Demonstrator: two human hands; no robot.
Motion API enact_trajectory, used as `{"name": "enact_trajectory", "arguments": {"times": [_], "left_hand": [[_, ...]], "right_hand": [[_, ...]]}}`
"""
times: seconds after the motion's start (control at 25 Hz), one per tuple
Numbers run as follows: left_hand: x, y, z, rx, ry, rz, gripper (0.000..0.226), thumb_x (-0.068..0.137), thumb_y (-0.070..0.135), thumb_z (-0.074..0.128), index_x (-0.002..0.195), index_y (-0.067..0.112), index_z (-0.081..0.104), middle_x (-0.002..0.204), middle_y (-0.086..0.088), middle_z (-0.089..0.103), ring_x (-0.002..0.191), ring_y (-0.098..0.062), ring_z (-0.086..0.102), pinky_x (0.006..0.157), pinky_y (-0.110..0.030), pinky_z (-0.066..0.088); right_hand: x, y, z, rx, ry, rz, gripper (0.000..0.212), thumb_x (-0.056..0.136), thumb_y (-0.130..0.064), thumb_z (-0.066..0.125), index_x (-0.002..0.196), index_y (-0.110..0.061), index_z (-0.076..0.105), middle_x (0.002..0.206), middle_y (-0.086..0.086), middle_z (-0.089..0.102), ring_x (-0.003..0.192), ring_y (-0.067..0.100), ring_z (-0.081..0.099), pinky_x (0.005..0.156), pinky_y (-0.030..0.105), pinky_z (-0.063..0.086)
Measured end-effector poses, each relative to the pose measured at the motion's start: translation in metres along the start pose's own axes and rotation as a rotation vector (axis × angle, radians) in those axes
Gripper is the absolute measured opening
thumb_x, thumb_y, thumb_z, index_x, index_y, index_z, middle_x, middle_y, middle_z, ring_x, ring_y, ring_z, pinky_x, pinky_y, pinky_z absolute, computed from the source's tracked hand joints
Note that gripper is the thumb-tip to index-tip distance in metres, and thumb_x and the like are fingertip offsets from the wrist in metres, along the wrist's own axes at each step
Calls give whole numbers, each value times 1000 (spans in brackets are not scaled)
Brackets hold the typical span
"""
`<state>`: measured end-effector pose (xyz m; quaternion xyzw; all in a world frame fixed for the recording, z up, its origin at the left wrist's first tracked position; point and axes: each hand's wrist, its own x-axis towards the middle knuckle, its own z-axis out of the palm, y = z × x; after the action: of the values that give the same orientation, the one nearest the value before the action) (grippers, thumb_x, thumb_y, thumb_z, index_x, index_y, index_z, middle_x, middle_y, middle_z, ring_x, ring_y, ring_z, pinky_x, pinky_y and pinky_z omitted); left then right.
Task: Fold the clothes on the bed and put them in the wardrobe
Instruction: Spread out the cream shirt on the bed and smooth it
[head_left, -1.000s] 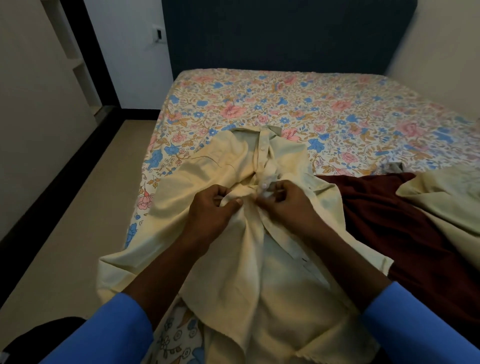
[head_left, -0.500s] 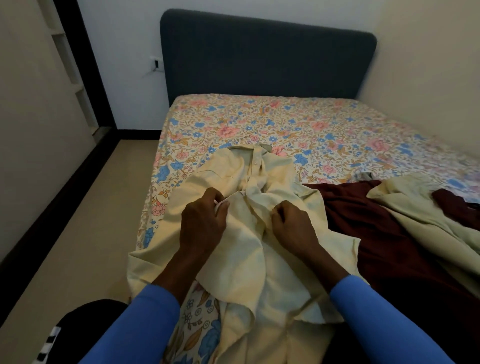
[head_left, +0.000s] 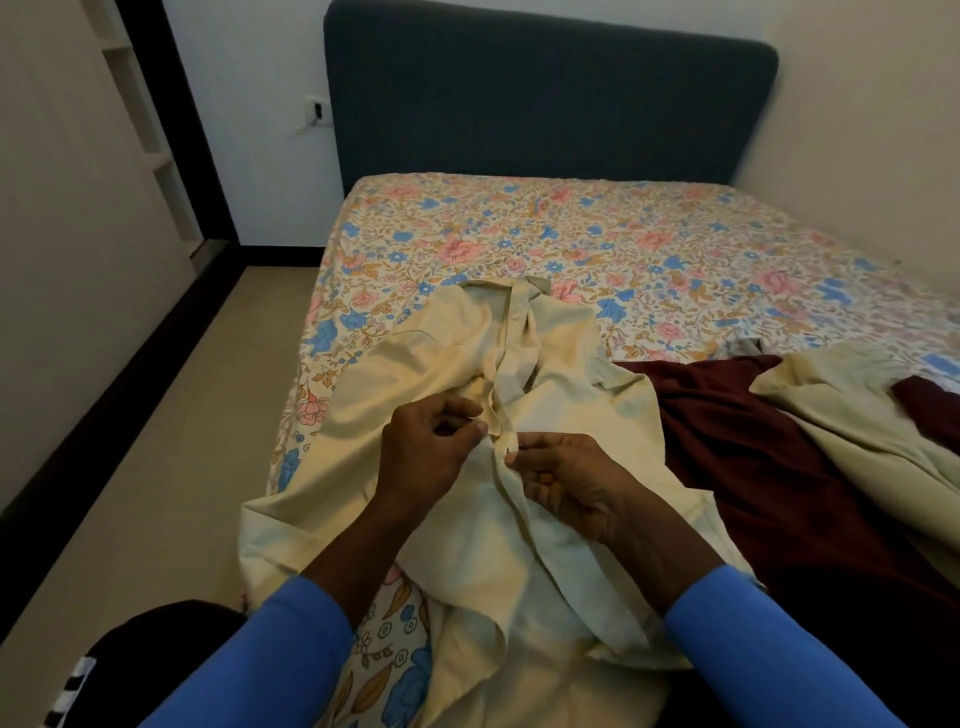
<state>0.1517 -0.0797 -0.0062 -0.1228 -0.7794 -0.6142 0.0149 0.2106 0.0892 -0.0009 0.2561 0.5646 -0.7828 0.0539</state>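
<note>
Left hand and right hand, each pinching a placket edge, have shifted slightly lower on the cream shirt lying mid-frame on the bed, so buttoning apparently continues, folding not yet begun

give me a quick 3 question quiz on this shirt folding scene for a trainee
1. True or false: the cream shirt lies folded in a neat square.
2. Which lies beside the shirt on the floral bedsheet? A) maroon garment B) blue towel C) pillow
3. Fill in: the left hand and right hand both pinch the shirt's front ____ strip.
Key: 1 false, it is spread out and rumpled; 2 A; 3 button.
</note>
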Motion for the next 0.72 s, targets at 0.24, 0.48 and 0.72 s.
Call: {"name": "enact_trajectory", "arguments": {"times": [0.24, 0.48, 0.72], "left_hand": [[-3, 1, 9, 123, -86, 198, 16, 87, 10, 78, 96, 22, 83, 92, 12, 78, 88, 2, 71, 78, -9, 50], [-2, -8, 14, -14, -67, 80, 14, 85, 16, 83, 98, 20, 80, 88, 4, 79, 85, -11, 75, 80, -33, 61], [0, -9, 11, -105, -100, 24, 15, 85, 6, 81, 97, 14, 82, 91, 2, 80, 92, -14, 76, 85, -28, 59]], "right_hand": [[11, -4, -1, -223, 65, -273, 15, 91, 2, 73, 104, 7, 74, 93, 26, 74, 79, 28, 70, 68, 31, 61], [12, -5, 7, -100, 111, -327, 30, 81, 9, 79, 106, -6, 72, 95, 19, 75, 89, 30, 74, 74, 31, 63], [10, -1, 10, -442, 197, -553, 42, 81, -10, 86, 120, -18, 70, 91, 0, 80, 84, 8, 76, 81, 26, 61]]}}
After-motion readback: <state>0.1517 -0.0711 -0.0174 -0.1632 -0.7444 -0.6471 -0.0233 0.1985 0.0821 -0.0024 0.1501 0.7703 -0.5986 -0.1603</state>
